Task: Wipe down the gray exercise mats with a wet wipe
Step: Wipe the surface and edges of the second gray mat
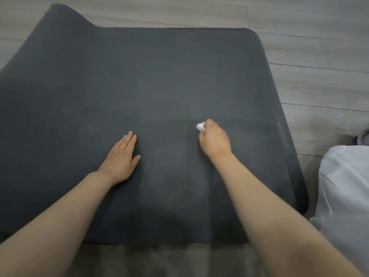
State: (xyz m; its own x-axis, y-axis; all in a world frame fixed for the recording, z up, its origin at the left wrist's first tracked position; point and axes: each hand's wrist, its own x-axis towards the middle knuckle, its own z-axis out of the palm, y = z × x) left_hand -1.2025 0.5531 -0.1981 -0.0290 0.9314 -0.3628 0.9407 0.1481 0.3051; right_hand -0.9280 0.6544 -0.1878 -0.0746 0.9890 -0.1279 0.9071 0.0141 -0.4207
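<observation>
A dark gray exercise mat point(151, 76) lies spread over the wooden floor and fills most of the view. A second gray mat edge point(54, 15) pokes out from under it at the far left. My left hand point(121, 158) rests flat on the mat, fingers straight and together. My right hand point(214, 139) grips a bunched white wet wipe point(200, 126) against the mat, right of centre. Only a small bit of the wipe shows past the fingers. A faint damp streak marks the mat around both hands.
Gray wood-plank floor point(311, 37) surrounds the mat at the back and right. A white plastic bag or cloth bundle point(345, 188) sits on the floor by the mat's near right edge. The mat's near edge ends just below my forearms.
</observation>
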